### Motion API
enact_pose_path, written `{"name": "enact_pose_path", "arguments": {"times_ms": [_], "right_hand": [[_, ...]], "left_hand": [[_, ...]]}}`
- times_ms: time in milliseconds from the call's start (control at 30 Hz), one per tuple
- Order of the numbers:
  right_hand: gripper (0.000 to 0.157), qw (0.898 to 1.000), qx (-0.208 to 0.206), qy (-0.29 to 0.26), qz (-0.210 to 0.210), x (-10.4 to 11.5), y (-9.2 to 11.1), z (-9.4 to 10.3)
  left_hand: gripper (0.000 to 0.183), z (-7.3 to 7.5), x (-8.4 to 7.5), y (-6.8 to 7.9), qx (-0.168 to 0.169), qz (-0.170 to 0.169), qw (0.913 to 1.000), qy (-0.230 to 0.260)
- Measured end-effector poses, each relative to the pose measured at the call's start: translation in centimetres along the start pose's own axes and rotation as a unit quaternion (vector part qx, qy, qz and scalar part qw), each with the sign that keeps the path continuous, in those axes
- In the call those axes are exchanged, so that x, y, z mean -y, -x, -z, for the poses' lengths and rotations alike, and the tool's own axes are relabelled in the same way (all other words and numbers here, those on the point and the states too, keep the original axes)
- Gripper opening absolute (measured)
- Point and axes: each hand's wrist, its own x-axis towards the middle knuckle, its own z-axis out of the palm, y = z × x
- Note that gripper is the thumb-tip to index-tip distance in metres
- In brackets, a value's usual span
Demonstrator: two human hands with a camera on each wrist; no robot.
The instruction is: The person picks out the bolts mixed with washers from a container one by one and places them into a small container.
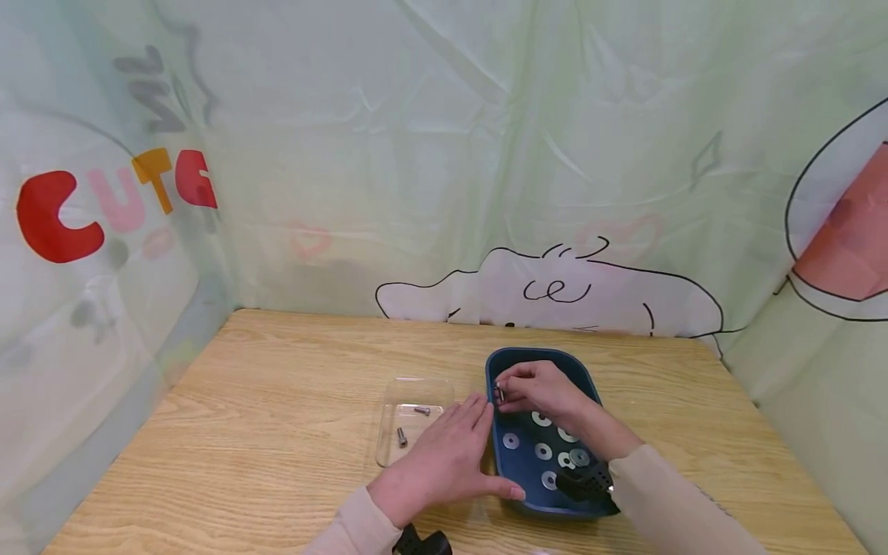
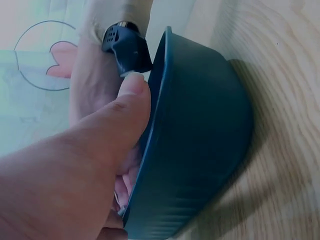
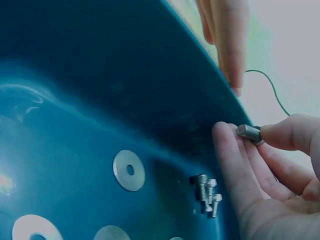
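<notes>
Right hand (image 1: pixel 548 391): fingers pinch one screw (image 3: pixel 248 132) over loose screws (image 3: pixel 209 194) in the blue bin (image 2: pixel 205 115), a fingertip grip presumably suiting its small size. Left hand (image 1: pixel 451 459): fingers extended at the rim, seemingly bracing it.

Metal screw (image 3: pixel 248 133) | grey, pinched | over blue bin (image 1: pixel 519 469), near wall

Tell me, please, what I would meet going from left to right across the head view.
CUTE lettering, clear tray with two screws in it, blue bin, pink patch.
</notes>
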Motion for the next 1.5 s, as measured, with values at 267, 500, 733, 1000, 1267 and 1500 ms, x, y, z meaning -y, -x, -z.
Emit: {"name": "enact_pose_path", "arguments": {"times_ms": [267,500,733,1000,1267,1500], "right_hand": [[0.028,1.0,0.02,-0.016,0.018,1.1,0.4,0.3],[0.028,0.999,0.032,-0.028,0.025,1.9,0.7,0.1],[0.026,0.998,0.05,-0.026,0.035,2.7,0.9,-0.5],[0.027,0.994,0.087,-0.047,0.039,3.1,0.9,-1.2],[0.031,0.987,0.127,-0.091,0.03,3.4,0.8,-2.1],[0.032,0.983,0.145,-0.11,0.026,3.7,0.8,-3.1]], "left_hand": [[0.113,0.8,1.0,0.5,-0.019,0.015,0.9997,0.006],[0.113,1.4,1.9,1.2,-0.024,0.026,0.9994,-0.001],[0.115,2.0,2.8,1.9,-0.034,0.038,0.9987,-0.007],[0.112,2.3,4.3,3.0,-0.046,0.055,0.9974,0.008],[0.113,2.5,5.8,4.1,-0.058,0.073,0.9953,0.026],[0.115,2.5,6.8,4.8,-0.066,0.076,0.9945,0.03]]}}
